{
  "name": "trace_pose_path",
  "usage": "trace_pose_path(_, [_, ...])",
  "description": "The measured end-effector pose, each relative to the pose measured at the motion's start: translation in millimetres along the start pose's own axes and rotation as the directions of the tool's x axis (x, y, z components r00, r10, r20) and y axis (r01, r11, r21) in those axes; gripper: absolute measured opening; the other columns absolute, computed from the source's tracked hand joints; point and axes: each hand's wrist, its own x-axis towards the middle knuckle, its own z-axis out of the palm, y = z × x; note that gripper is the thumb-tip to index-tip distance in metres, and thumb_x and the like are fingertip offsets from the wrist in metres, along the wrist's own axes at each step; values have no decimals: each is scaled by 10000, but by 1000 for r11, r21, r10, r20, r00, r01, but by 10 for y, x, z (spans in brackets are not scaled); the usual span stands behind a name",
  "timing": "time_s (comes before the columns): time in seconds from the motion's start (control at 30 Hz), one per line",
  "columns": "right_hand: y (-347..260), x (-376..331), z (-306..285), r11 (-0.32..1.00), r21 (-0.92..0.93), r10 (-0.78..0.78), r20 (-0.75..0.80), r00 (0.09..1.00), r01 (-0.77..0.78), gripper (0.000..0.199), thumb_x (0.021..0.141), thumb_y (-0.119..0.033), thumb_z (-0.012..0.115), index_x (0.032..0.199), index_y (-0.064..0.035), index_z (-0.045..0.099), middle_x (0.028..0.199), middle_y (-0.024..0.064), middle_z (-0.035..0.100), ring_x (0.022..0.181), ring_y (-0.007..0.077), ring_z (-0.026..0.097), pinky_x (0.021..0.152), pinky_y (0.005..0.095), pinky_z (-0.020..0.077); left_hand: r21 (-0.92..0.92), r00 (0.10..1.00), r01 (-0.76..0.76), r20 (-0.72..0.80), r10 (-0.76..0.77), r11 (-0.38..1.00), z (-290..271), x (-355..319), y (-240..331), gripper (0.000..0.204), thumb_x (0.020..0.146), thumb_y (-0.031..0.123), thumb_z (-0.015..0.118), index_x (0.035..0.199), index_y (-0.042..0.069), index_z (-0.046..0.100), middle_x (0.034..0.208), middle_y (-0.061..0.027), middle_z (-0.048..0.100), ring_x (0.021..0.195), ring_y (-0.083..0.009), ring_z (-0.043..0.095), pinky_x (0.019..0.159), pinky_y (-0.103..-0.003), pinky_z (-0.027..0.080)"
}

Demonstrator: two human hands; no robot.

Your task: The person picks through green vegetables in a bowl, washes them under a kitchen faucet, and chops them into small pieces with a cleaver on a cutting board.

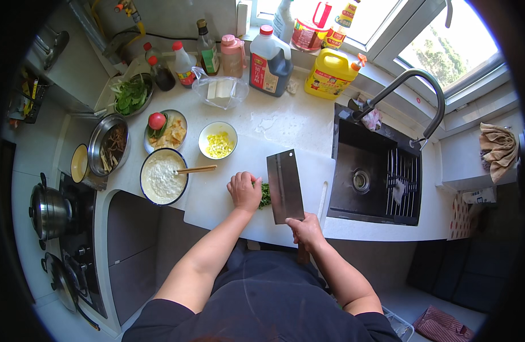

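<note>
My right hand (307, 231) grips the handle of a cleaver (285, 188), its broad dark blade tilted over a white cutting board (245, 157). Chopped green herbs (265, 196) lie on the board just left of the blade, which partly hides them. My left hand (244, 191) rests at their left edge with fingers curled in, closed against the greens; its fingertips are partly hidden. Beyond it stands a white bowl of chopped yellow bits (219, 145). A bowl of white flour-like mix (164, 176), with chopsticks (197, 169) laid across its rim, sits to the left.
A black sink (342, 165) with a curved faucet (439, 102) is on the right. Behind the board stand bottles, a dark jug (271, 65), a yellow jug (331, 74) and bagged tofu-like blocks (219, 89). Left are a tomato (157, 121), leafy greens (131, 96) and a stove pot (45, 211).
</note>
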Motion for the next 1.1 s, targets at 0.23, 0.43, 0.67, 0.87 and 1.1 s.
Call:
trace_pose_path(0.23, [248,137,-292,415,-793,-741,-8,672,447,228,773,-185,588,970,-116,681,706,157,646,625,345,638,550,429,519,-254,983,-100,-177,56,962,-494,62,2,170,790,130,725,759,53,576,755,-67,591,752,-239,567,717,-357,445])
trace_pose_path(0.43, [276,245,-545,-47,-900,-875,246,418,432,252,708,-137,649,957,-133,681,596,37,552,504,215,585,457,343,460,-361,991,-86,-130,41,929,-764,71,-4,140,791,98,732,768,27,613,762,-72,620,722,-183,585,682,-305,470])
trace_pose_path(0.67, [247,386,-594,-287,-798,-866,453,212,530,248,698,-124,651,945,-136,667,590,-3,504,493,155,557,445,302,414,-299,760,-257,525,384,919,-709,168,47,312,680,322,799,685,77,606,747,-55,620,785,-248,577,752,-369,430])
trace_pose_path(0.87, [186,455,-506,-377,-741,-834,533,145,555,231,706,-131,618,932,-103,658,586,-18,488,493,135,544,443,285,410,-184,782,-254,538,314,949,-457,173,-14,336,728,371,748,653,96,570,724,-52,598,763,-261,555,764,-387,394])
trace_pose_path(1.1, [192,493,-445,-389,-728,-827,547,135,565,217,709,-137,615,919,-100,657,590,-26,492,502,126,545,454,279,409,-185,773,-336,507,382,924,-460,135,152,422,706,481,733,623,102,566,707,-64,595,770,-266,564,786,-394,395])
